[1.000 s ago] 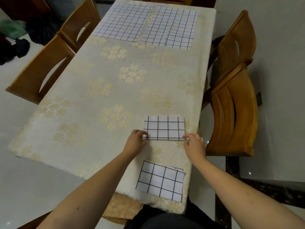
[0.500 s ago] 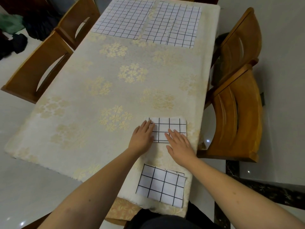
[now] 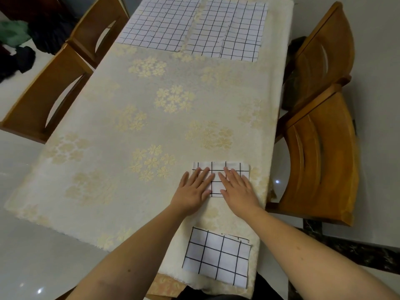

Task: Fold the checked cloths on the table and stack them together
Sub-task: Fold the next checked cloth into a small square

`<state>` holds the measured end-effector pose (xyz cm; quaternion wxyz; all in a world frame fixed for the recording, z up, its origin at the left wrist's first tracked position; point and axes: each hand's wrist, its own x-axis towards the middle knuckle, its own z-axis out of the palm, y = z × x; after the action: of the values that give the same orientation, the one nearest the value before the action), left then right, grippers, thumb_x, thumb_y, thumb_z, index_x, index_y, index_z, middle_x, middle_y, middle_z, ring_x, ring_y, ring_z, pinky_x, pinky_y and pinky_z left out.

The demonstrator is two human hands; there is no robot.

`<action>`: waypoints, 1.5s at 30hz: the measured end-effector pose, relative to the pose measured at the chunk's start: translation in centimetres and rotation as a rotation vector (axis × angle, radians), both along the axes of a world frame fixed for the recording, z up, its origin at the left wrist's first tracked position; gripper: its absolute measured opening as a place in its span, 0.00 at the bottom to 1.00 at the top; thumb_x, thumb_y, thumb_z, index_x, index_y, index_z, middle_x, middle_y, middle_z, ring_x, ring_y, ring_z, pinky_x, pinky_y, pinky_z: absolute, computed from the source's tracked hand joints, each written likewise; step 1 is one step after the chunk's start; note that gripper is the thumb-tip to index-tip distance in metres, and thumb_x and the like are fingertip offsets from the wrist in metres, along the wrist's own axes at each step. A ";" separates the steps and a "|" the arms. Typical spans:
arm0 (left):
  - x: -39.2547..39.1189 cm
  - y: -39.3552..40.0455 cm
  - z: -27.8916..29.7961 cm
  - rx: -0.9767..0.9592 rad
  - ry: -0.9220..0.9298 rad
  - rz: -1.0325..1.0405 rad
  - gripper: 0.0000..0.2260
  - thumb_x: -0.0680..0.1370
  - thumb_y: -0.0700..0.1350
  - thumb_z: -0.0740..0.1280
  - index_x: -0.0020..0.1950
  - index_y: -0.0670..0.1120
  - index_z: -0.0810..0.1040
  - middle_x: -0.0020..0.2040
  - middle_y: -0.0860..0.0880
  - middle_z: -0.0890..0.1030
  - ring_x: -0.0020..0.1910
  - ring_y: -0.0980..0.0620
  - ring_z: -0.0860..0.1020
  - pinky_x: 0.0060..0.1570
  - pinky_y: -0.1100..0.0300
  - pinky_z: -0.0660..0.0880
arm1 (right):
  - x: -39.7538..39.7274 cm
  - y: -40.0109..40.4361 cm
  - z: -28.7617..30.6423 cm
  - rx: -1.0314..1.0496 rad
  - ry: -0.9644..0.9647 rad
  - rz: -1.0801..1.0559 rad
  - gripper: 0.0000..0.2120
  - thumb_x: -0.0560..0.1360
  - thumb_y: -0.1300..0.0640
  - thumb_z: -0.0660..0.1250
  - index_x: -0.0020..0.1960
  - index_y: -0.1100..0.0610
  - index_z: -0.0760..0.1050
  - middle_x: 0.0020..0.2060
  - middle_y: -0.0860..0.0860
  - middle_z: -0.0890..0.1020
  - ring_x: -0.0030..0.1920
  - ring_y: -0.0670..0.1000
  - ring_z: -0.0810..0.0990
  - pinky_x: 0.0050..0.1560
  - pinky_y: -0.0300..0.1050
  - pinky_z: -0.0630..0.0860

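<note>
Since sliding forward — left hand (image 3: 193,190) | right hand (image 3: 237,187) — flat, spread on folded cloth (image 3: 220,167)

Both hands lie flat, fingers straight, on a small folded cloth (image 3: 223,169) near the table's (image 3: 108,191) right edge: the left hand (image 3: 193,188) covers its left part, the right hand (image 3: 237,187) its right part. A second folded cloth (image 3: 216,256) lies at the near edge, apart from the first. Two unfolded cloths, left (image 3: 160,20) and right (image 3: 227,27), lie side by side at the far end. Wooden chairs (image 3: 320,156) stand along both sides.
</note>
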<state>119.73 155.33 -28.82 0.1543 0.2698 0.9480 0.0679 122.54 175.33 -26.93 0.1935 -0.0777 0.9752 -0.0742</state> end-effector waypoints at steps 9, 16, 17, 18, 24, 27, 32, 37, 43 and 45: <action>-0.1 -0.5 0.4 -0.025 -0.037 0.341 0.27 0.81 0.62 0.41 0.77 0.57 0.36 0.77 0.54 0.33 0.76 0.53 0.33 0.74 0.50 0.33 | 1.2 3.3 -0.8 0.057 -0.007 -0.283 0.29 0.81 0.41 0.38 0.77 0.49 0.33 0.77 0.49 0.34 0.76 0.50 0.34 0.75 0.54 0.35; -0.4 0.0 2.4 0.190 0.084 0.764 0.16 0.79 0.51 0.63 0.62 0.44 0.74 0.63 0.42 0.72 0.63 0.41 0.70 0.60 0.48 0.65 | 0.4 2.6 0.7 -0.166 0.221 -0.651 0.19 0.79 0.50 0.61 0.67 0.55 0.71 0.64 0.54 0.73 0.64 0.56 0.68 0.64 0.54 0.64; -0.5 0.2 2.6 0.182 0.023 0.848 0.15 0.79 0.51 0.64 0.61 0.45 0.75 0.61 0.43 0.73 0.60 0.42 0.71 0.58 0.49 0.65 | 0.3 2.3 1.0 -0.211 0.186 -0.733 0.18 0.79 0.50 0.61 0.67 0.55 0.72 0.63 0.54 0.73 0.63 0.56 0.69 0.62 0.53 0.66; -0.6 0.5 2.8 0.163 -0.041 0.913 0.15 0.79 0.52 0.64 0.61 0.45 0.75 0.60 0.44 0.73 0.59 0.43 0.71 0.57 0.50 0.65 | 0.0 2.1 1.2 -0.255 0.136 -0.819 0.18 0.79 0.50 0.62 0.66 0.55 0.72 0.62 0.55 0.73 0.62 0.56 0.70 0.61 0.52 0.67; -1.8 1.8 3.7 0.024 -0.348 1.024 0.17 0.79 0.56 0.63 0.60 0.46 0.78 0.60 0.43 0.70 0.58 0.43 0.73 0.60 0.50 0.68 | -1.4 1.6 1.8 -0.243 -0.160 -0.985 0.18 0.76 0.44 0.65 0.55 0.58 0.77 0.43 0.53 0.79 0.42 0.54 0.77 0.35 0.41 0.67; -1.9 1.8 3.7 0.069 -0.386 1.025 0.15 0.78 0.54 0.63 0.58 0.46 0.79 0.58 0.43 0.72 0.54 0.42 0.75 0.55 0.51 0.72 | -1.3 2.0 1.5 -0.269 -0.249 -0.974 0.16 0.76 0.43 0.66 0.46 0.56 0.78 0.32 0.51 0.75 0.36 0.54 0.76 0.32 0.41 0.69; -0.9 1.0 4.4 0.510 -0.380 0.954 0.05 0.80 0.46 0.63 0.50 0.44 0.73 0.43 0.47 0.77 0.38 0.51 0.75 0.32 0.63 0.69 | 0.0 2.1 1.5 -0.457 -0.171 -0.993 0.11 0.75 0.48 0.69 0.44 0.56 0.77 0.36 0.52 0.80 0.39 0.54 0.79 0.36 0.43 0.73; 0.2 -0.1 4.8 0.673 -0.433 0.962 0.13 0.78 0.46 0.67 0.62 0.48 0.72 0.49 0.48 0.81 0.42 0.53 0.81 0.39 0.60 0.78 | 1.5 2.5 2.6 -0.757 -0.121 -1.011 0.10 0.76 0.53 0.69 0.52 0.59 0.77 0.42 0.52 0.80 0.43 0.53 0.78 0.37 0.42 0.73; 2.0 -1.2 5.6 0.836 -0.455 0.929 0.23 0.75 0.41 0.70 0.69 0.52 0.71 0.53 0.48 0.78 0.47 0.49 0.81 0.47 0.53 0.82 | 4.2 2.9 4.1 -1.090 -0.178 -1.002 0.15 0.75 0.62 0.70 0.59 0.54 0.71 0.48 0.45 0.81 0.49 0.46 0.79 0.49 0.42 0.74; 2.6 -1.5 6.0 0.825 -0.484 0.904 0.23 0.76 0.40 0.69 0.69 0.54 0.70 0.52 0.49 0.78 0.47 0.50 0.80 0.46 0.57 0.80 | 5.3 2.8 4.4 -1.150 -0.202 -0.974 0.14 0.75 0.64 0.70 0.56 0.51 0.72 0.48 0.44 0.81 0.49 0.44 0.80 0.51 0.43 0.75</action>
<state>122.31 153.83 -22.83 0.2033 -0.1410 0.8026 0.5428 127.79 178.18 -22.55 0.1562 0.2803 0.6846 -0.6545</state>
